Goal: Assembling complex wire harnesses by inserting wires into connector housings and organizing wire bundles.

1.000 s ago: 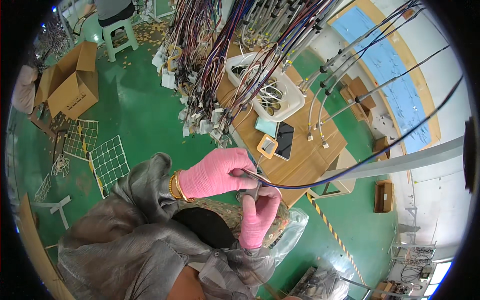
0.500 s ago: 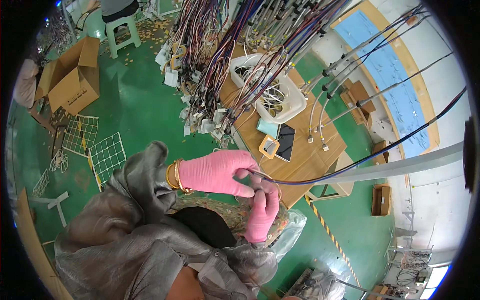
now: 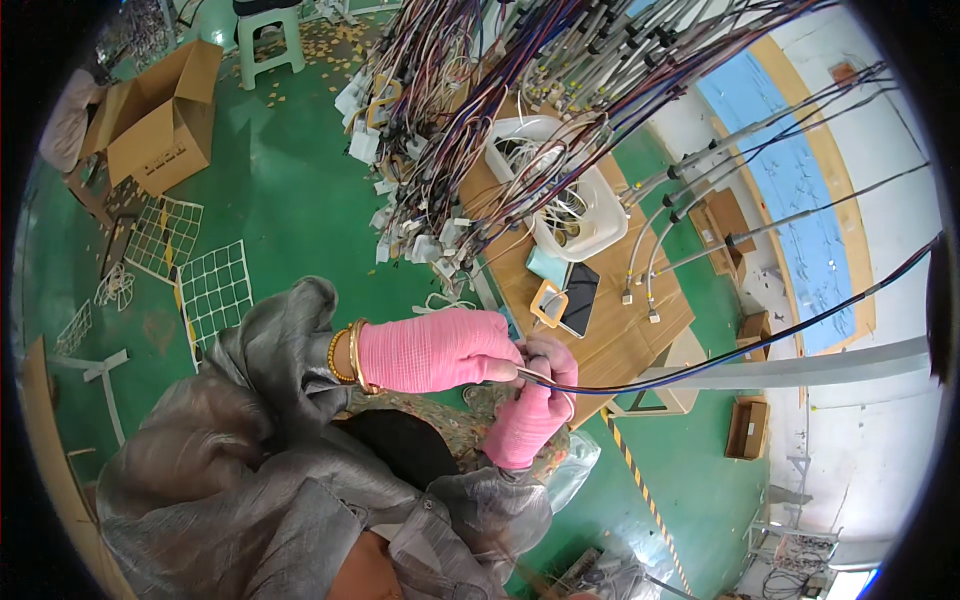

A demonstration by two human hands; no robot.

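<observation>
R hand [image 3: 525,425] now sits higher, tighter to L hand [image 3: 435,350] vs. earlier frame. Worktop [image 3: 640,330] beyond, w/ white bin [image 3: 598,236], prob. there to corral loose wires [image 3: 570,203]. Dark cable [image 3: 600,388] runs in from R, meeting both hands; L fingers [image 3: 500,370] pinch it, prob. for steadiness; R fingers [image 3: 565,367] curl just beside, grip can't tell.

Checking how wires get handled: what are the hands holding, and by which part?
The left hand pinches a wire bundle at the near end of its visible length; whether the right hand also grips it cannot be told.
</observation>
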